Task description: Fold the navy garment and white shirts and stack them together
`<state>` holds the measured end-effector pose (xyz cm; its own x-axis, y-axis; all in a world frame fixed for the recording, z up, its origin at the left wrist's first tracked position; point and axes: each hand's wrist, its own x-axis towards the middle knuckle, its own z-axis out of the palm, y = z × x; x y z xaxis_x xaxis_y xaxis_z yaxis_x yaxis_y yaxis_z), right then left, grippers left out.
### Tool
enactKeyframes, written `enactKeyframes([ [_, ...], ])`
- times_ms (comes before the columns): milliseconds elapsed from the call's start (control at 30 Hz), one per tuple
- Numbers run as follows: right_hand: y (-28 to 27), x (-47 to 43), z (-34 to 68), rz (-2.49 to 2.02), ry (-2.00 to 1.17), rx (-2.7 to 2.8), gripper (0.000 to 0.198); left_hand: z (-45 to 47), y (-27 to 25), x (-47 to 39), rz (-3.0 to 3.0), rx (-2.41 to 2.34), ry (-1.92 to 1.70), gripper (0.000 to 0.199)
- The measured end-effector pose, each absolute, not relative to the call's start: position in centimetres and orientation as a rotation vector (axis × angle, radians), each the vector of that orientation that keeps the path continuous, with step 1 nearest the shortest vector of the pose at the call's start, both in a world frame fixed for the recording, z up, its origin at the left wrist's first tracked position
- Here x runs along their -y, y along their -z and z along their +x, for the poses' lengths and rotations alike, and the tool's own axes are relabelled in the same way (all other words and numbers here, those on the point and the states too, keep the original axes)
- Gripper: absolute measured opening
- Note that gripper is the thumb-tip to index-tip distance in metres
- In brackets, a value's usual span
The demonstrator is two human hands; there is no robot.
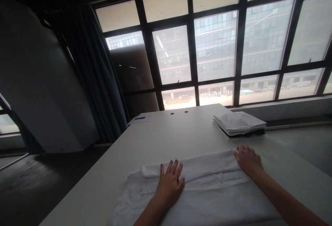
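A white garment (207, 198), which looks like a shirt, lies spread on the table just in front of me, its far edge folded over in a long band. Wrinkles gather at its left end, where a small round button (140, 190) seems to show. My left hand (169, 184) rests flat on the left part of the cloth, fingers spread. At the far right corner, my right hand (248, 158) has its fingers bent and its thumb against the cloth edge. The near part of the garment runs out of view.
A stack of folded white cloths (238, 122), dark at the bottom, sits on the table's right side. Paper with a blue pen (140, 118) lies at the far left corner of the white table (171, 136). Large windows (215, 46) and a dark curtain (95, 70) stand beyond.
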<state>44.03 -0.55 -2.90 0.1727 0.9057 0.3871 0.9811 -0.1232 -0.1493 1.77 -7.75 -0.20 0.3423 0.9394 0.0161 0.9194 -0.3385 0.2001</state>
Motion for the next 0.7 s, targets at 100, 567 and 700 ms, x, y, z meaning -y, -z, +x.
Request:
enactKeyframes([
  [100,2.3,2.0,40.1,-1.865,0.343,1.960,0.042,2.0,0.1,7.8,2.434,-1.700,-0.190,0.062],
  [567,2.5,4.5,34.6,-1.593,-0.197,2.416,0.073,-14.7,-4.1,4.1,2.094,-1.891,-0.284,0.068],
  [700,2.4,4.6,34.3,-1.594,-0.185,2.414,0.073,-17.0,-3.4,3.5,2.036,-1.835,-0.449,0.047],
])
